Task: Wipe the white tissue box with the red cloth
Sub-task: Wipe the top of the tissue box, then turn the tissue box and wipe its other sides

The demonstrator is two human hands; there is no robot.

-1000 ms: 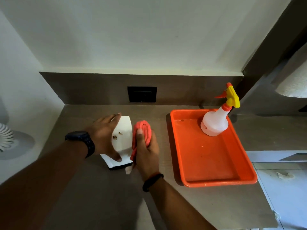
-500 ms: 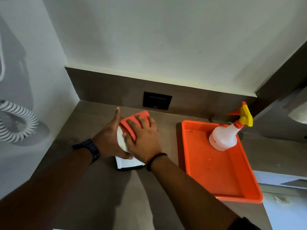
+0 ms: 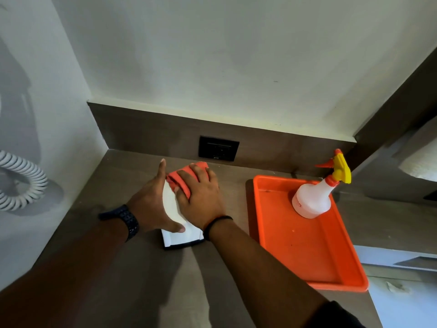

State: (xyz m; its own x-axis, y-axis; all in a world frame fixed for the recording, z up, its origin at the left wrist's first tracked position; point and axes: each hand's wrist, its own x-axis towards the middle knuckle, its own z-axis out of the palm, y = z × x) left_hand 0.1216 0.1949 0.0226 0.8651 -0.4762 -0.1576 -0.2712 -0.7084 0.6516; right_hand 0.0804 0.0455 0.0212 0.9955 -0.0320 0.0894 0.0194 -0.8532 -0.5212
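On the near part of the brown desk [image 3: 132, 280], two forearms are reaching in from the bottom edge, the left one wearing a dark watch [image 3: 127, 221] and the right one a thin black band [image 3: 216, 223]. Just past them, the white tissue box [image 3: 181, 237] is sitting on the desk, left of centre. The left hand [image 3: 151, 209] is lying flat against the box's left side, its fingers [image 3: 161, 169] stretched straight and its thumb curling over the near top edge, so it is steadying the box rather than gripping it. The right hand [image 3: 201, 197] is pressing palm-down on the box's top, fingers spread and loosely bent over the red cloth [image 3: 182, 183], which is bunching out at the far end. To the right, apart from the box, an orange tray [image 3: 307, 256] is holding a white spray bottle [image 3: 312, 200] at its far end. Farther back, a black wall socket [image 3: 218, 148] is showing in the dark backsplash
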